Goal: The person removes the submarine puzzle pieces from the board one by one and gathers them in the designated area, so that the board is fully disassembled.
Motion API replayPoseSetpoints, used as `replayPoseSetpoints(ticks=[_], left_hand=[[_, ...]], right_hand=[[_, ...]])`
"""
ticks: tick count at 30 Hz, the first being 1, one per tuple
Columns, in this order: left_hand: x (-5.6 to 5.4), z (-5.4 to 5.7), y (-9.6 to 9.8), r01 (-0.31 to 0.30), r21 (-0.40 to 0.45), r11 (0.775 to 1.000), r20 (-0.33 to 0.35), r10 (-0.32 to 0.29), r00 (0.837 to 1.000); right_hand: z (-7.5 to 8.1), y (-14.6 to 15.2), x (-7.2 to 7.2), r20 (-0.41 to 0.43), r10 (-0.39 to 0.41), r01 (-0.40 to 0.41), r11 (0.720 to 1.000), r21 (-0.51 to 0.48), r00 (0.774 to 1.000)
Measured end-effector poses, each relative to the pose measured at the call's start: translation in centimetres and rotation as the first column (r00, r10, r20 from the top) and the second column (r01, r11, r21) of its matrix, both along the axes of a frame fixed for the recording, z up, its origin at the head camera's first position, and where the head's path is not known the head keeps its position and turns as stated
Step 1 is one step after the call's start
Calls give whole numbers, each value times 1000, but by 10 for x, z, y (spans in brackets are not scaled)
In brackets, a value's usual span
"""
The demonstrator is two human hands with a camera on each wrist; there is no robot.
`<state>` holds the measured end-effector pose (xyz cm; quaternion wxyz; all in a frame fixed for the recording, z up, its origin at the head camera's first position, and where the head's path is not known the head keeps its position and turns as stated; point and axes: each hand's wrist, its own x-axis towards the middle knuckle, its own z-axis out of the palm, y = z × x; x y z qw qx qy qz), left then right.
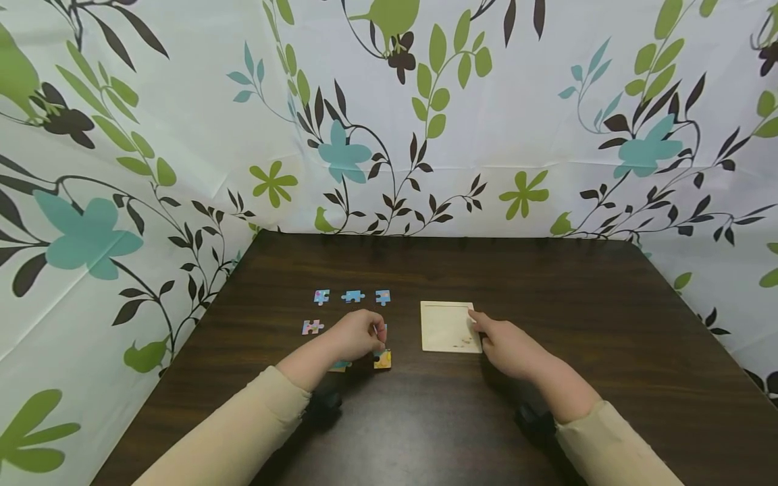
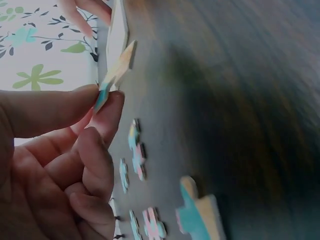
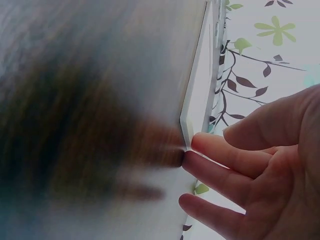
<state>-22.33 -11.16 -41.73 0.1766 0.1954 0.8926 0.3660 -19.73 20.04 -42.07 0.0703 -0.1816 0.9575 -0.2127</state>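
My left hand (image 1: 355,334) pinches a jigsaw piece (image 2: 116,72) between thumb and index finger, its other fingers curled toward the palm. The piece is teal at the pinched end and yellow-orange beyond, tilted above the table in the left wrist view. My right hand (image 1: 510,345) is at the right edge of a flat, pale square puzzle tray (image 1: 446,327). In the right wrist view, two fingertips (image 3: 192,159) touch the tray's corner, and the thumb stands off it. Behind the left hand, another piece is partly hidden.
Three blue pieces (image 1: 352,296) lie in a row at the back. A pink piece (image 1: 313,327) is left of my left hand, and a teal-and-yellow piece (image 1: 340,366) lies just below it. Patterned cloth (image 1: 425,155) hangs behind the dark wooden table (image 1: 547,290).
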Motion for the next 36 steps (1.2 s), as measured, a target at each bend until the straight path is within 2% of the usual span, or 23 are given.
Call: replayPoseSetpoints(ticks=[6,16,22,27,32,36], left_hand=[[6,-4,-6,18,-20,1000,78,-16,997],[6,-11,-5,22,-95,995,-18,-24,1000],[7,-14,-4,1,-117,993,2,0,1000],[7,-15,-3,4,-123,992,-9,-5,1000],[8,-11,-3,-5,-110,994,-13,3,1000],[6,-2,-4,-59,-96,994,-60,54,997]], right_hand=[[0,0,1,4,-1,1,1000,2,1000],[-1,0,1,4,-10,10,1000,2,1000],[-1,0,1,17,-11,11,1000,-2,1000],[-1,-1,1,18,-14,14,1000,1,1000],[-2,0,1,13,-8,8,1000,6,1000],[-4,2,-2,-17,6,-5,1000,10,1000]])
